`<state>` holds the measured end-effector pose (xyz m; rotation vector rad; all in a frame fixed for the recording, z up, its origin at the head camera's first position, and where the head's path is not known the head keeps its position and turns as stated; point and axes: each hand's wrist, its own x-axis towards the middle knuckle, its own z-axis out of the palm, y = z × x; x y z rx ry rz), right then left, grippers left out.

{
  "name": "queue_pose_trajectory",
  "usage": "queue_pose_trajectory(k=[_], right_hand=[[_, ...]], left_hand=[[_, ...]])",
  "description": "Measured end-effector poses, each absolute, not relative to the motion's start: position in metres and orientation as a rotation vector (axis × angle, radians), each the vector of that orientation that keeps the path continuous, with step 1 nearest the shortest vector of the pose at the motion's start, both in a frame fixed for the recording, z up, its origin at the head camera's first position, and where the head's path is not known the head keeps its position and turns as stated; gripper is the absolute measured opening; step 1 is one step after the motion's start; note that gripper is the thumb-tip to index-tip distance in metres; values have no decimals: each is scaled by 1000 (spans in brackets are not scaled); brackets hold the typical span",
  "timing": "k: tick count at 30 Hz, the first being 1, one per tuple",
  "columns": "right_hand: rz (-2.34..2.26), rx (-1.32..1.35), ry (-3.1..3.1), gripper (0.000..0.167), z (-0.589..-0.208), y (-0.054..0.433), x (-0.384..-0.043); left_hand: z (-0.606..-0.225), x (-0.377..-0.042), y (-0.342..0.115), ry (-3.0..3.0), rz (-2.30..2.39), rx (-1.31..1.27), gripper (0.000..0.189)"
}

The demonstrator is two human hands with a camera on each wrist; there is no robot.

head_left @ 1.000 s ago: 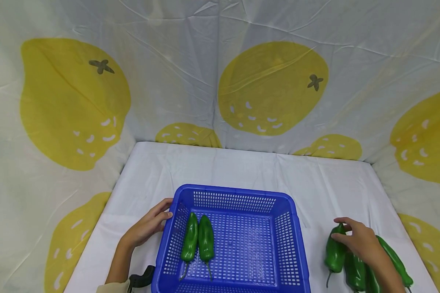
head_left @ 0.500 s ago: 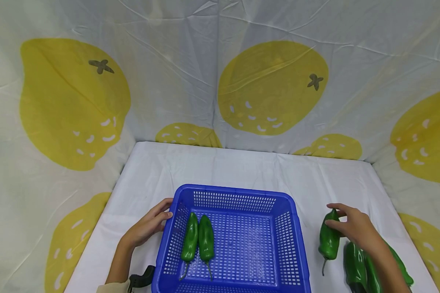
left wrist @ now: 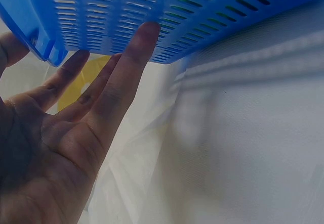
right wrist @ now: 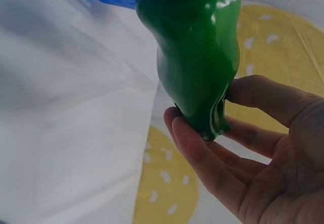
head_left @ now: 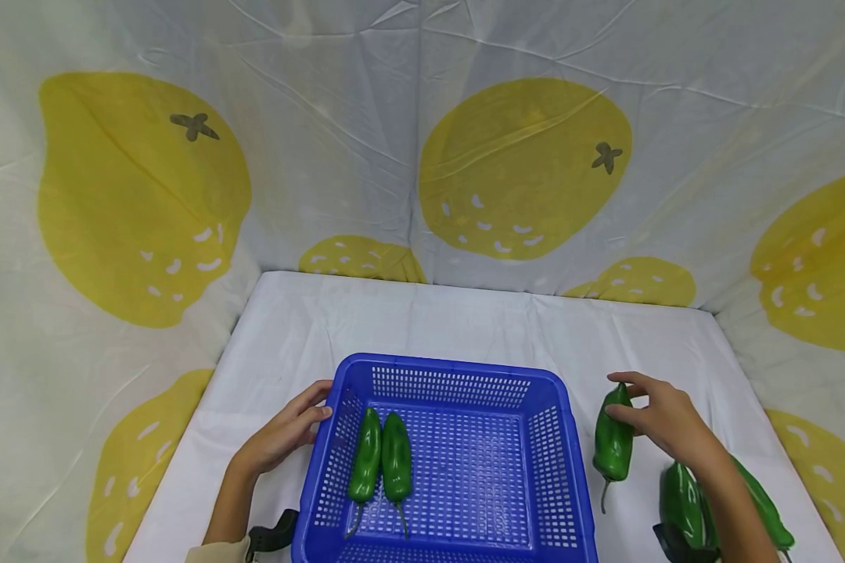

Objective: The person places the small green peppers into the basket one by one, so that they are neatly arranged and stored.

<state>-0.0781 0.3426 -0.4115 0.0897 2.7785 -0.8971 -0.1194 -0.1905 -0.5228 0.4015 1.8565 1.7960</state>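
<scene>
My right hand (head_left: 665,414) pinches a green chili pepper (head_left: 613,446) by its pointed end, right of the basket, with the stem hanging down. In the right wrist view, thumb and fingers close round the narrow tip of that pepper (right wrist: 195,52). My left hand (head_left: 282,434) rests against the left side of a blue plastic basket (head_left: 570,438). From the left wrist view, its extended fingers (left wrist: 121,77) touch the slotted outer wall of the basket (left wrist: 167,16). Two green peppers (head_left: 396,457) lie side by side in the basket's left part, stems toward me.
Several more green peppers (head_left: 683,504) lie on the white cloth-covered table (head_left: 408,313) at the right, partly hidden by my right forearm (head_left: 735,500). A fabric backdrop (head_left: 338,156) with printed lemons surrounds the table on its back and sides.
My right hand has lifted the pepper off the pile and carried it left and away from me, closer to the basket. The left hand and basket stay in place.
</scene>
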Motion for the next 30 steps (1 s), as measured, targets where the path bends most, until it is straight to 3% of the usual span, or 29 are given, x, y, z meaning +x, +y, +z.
queue_pose_trajectory(k=[30], right_hand=[[-1072,-99,2719,50,-408,284,-101]], left_hand=[[-521,-118,-190,1864,1795,415,45]])
